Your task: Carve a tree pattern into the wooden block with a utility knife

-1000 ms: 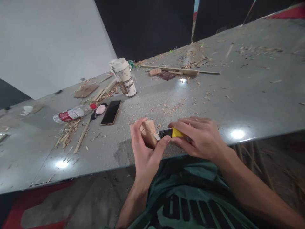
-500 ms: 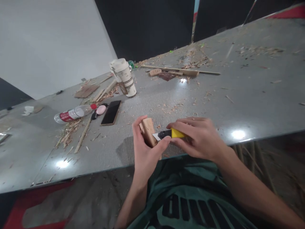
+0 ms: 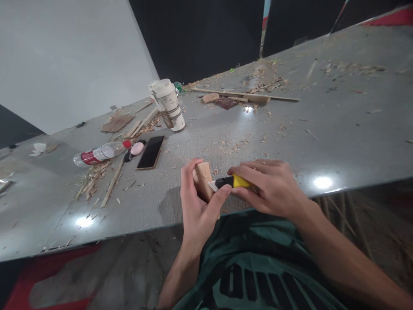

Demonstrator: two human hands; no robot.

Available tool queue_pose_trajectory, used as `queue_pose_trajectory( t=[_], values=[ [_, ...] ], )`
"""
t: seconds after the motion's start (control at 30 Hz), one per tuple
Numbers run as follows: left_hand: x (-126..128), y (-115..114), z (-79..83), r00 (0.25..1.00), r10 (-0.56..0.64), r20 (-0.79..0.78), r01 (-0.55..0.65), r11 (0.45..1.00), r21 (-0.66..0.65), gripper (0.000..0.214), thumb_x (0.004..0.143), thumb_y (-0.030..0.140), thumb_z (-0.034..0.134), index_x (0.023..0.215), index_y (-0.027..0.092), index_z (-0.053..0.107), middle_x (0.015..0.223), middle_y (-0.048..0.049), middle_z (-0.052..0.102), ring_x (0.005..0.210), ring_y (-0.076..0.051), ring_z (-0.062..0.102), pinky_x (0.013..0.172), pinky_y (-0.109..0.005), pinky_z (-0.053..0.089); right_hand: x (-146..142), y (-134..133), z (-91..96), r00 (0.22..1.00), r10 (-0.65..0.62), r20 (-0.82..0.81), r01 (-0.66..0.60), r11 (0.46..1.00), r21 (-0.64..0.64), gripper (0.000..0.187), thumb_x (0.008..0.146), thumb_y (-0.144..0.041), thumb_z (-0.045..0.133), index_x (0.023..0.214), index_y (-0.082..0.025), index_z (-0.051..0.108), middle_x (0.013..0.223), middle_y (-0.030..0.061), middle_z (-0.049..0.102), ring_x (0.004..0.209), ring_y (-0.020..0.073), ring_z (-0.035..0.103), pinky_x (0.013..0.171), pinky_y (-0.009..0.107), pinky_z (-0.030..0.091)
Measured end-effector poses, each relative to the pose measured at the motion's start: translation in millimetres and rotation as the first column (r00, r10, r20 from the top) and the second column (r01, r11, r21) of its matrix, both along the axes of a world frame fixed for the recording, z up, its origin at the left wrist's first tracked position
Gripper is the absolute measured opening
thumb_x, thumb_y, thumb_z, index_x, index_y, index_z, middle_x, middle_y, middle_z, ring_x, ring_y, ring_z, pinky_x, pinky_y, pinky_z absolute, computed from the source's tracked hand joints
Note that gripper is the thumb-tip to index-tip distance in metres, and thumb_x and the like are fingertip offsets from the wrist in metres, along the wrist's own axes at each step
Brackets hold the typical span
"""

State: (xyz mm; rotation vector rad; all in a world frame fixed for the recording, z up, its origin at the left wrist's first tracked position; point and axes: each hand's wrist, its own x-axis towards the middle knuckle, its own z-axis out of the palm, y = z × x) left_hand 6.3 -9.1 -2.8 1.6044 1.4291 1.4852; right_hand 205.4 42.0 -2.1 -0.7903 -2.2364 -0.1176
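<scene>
My left hand is closed around a small block of wood, held tilted just above the table's near edge. In my right hand is a yellow and black utility knife. Its short blade meets the right side of the block, and my left thumb presses near the black front of the knife. The lower part of the block is hidden behind my left thumb and palm.
Wood shavings and thin strips litter the grey table. Left of my hands lie a phone and a plastic bottle on its side. A white tumbler stands farther back. Wooden sticks lie behind.
The block and my left hand have shifted slightly to the right and turned a little. The knife has moved marginally right with its blade still at the block.
</scene>
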Motion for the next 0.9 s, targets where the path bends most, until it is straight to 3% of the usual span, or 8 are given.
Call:
queue_pose_trajectory(
  t=[0.33,0.47,0.6,0.77,0.9],
  values=[
    [5.1,0.1,-1.2,0.993,0.112,-0.03,-0.11,0.992,0.067,0.046,0.094,0.037,0.079,0.134,0.034,0.057,0.119,-0.0035,0.058,0.093,-0.017,0.058,0.081,-0.031,0.052,-5.9,-2.8,1.1,0.995,-0.1,-0.02,0.101,0.992,0.076,0.031,0.11,-0.046,0.058,0.106,-0.018,0.071,0.095,0.0083,0.082,0.072,0.0198,0.073,0.062,0.034,0.045],
    [3.8,1.8,-3.0,0.995,0.075,0.067,-0.073,0.997,-0.038,0.054,0.09,0.035,0.082,0.137,0.036,0.055,0.117,-0.0022,0.058,0.087,-0.016,0.057,0.078,-0.03,0.052,-5.7,-1.9,2.4,0.998,-0.052,-0.039,0.053,0.998,0.026,0.029,0.11,-0.044,0.058,0.107,-0.018,0.071,0.097,0.0086,0.082,0.077,0.0201,0.075,0.065,0.033,0.047],
    [1.4,4.0,-4.7,0.991,0.028,0.131,-0.016,0.996,-0.093,0.069,0.085,0.033,0.086,0.144,0.038,0.051,0.127,-0.0043,0.057,0.094,-0.018,0.06,0.082,-0.032,0.053,-2.1,-0.7,1.6,1.0,-0.016,-0.026,0.015,0.999,-0.03,0.032,0.11,-0.046,0.055,0.109,-0.019,0.071,0.098,0.0074,0.082,0.074,0.019,0.074,0.065,0.033,0.047],
    [0.4,5.8,-4.4,0.994,-0.009,0.105,0.016,0.998,-0.059,0.067,0.087,0.033,0.084,0.145,0.038,0.052,0.134,-0.0046,0.057,0.109,-0.022,0.061,0.092,-0.036,0.053,0.1,-0.5,1.8,1.0,0.003,-0.002,-0.003,0.996,-0.09,0.034,0.111,-0.047,0.052,0.11,-0.02,0.071,0.098,0.0074,0.082,0.075,0.0189,0.074,0.064,0.032,0.046],
    [-1.6,4.5,-3.3,0.998,-0.037,0.054,0.037,0.999,-0.01,0.06,0.088,0.033,0.083,0.141,0.035,0.055,0.129,-0.0038,0.058,0.107,-0.021,0.06,0.092,-0.035,0.052,0.7,-0.5,2.6,0.999,0.04,-0.006,-0.041,0.99,-0.136,0.036,0.112,-0.049,0.048,0.11,-0.02,0.071,0.095,0.0072,0.081,0.078,0.0193,0.074,0.066,0.032,0.047]
  ],
)
